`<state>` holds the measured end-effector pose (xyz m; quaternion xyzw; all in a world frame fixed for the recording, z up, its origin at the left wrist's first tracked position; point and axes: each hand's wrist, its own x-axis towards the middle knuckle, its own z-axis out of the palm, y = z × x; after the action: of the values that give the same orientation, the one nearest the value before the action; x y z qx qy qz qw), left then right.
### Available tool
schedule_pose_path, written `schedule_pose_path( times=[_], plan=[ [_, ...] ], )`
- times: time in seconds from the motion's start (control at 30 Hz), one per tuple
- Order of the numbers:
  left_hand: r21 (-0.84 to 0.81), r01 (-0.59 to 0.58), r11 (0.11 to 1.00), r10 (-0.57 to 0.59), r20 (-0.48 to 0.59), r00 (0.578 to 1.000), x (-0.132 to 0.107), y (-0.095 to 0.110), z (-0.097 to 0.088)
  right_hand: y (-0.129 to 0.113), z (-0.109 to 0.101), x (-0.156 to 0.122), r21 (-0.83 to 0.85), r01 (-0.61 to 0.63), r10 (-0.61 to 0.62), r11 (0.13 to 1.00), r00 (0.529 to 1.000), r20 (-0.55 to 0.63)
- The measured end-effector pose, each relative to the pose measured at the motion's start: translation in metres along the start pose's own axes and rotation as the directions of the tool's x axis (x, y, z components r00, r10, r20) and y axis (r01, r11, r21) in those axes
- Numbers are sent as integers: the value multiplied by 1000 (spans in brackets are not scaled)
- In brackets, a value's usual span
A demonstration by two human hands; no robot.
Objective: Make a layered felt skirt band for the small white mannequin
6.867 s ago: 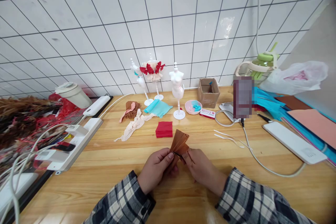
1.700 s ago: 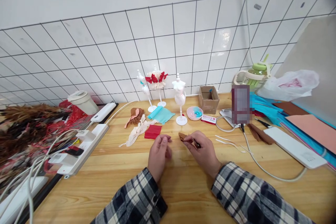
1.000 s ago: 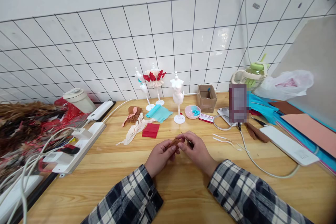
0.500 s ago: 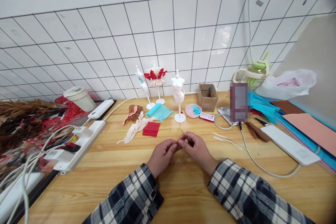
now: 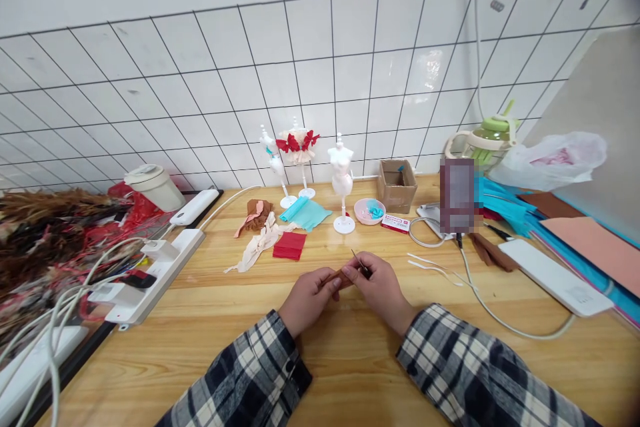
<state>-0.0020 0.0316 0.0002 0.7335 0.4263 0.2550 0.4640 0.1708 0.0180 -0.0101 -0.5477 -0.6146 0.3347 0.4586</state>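
Note:
Above the tabletop, my left hand (image 5: 309,297) is closed, pinching one end of a small folded brown piece (image 5: 342,276) that looks like crepe paper. The fingertips of my right hand (image 5: 381,287) pinch its other end. A thin dark pointed tool (image 5: 356,257) also rests in my right hand, tip sticking up past the fingers; its kind is mostly hidden. Beyond my hands stands a bare white mini dress form (image 5: 342,177). A folded red piece (image 5: 289,246), a cream scrap (image 5: 257,245), a turquoise piece (image 5: 306,213) and a brown scrap (image 5: 257,213) lie to its left.
Two decorated dress forms (image 5: 301,147) stand by the tiled wall. Right of centre are a pink dish (image 5: 369,211), a small cardboard box (image 5: 397,185) and a red-and-white packet (image 5: 395,223). A power strip (image 5: 155,280) lies left; a white power bank (image 5: 555,277) and cable lie right.
The brown piece shows more between my fingertips, as my hands have drawn slightly apart. The pointed tool has shifted a little to the right. The objects on the table stay put.

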Motion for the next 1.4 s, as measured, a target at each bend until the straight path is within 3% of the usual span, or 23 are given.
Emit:
schedule_pose_path(
  times=[0.1,0.23,0.4,0.63,1.0,1.2,1.4],
  plan=[
    [-75,21,997,-29,-116,993,4,-4,-4,0,1,0,94,-30,30,995,1000,3],
    [-304,47,951,-138,-283,949,9,-10,-14,1,4,-4,111,-66,60,992,996,63],
    [-379,66,923,-167,-238,957,10,-12,-15,0,10,-7,44,-43,35,998,983,178],
    [-518,13,855,-120,-173,978,8,-11,-6,-3,13,-9,32,-71,63,997,974,216],
    [-551,50,833,-153,-142,978,8,-11,-1,-2,14,-8,-20,-53,56,998,977,205],
    [-466,79,881,-148,-113,983,9,-11,-1,3,17,-7,-11,-38,39,999,981,188],
    [-317,49,947,-118,-203,972,8,-20,1,3,17,-7,-14,-80,81,997,980,179]
  ],
)
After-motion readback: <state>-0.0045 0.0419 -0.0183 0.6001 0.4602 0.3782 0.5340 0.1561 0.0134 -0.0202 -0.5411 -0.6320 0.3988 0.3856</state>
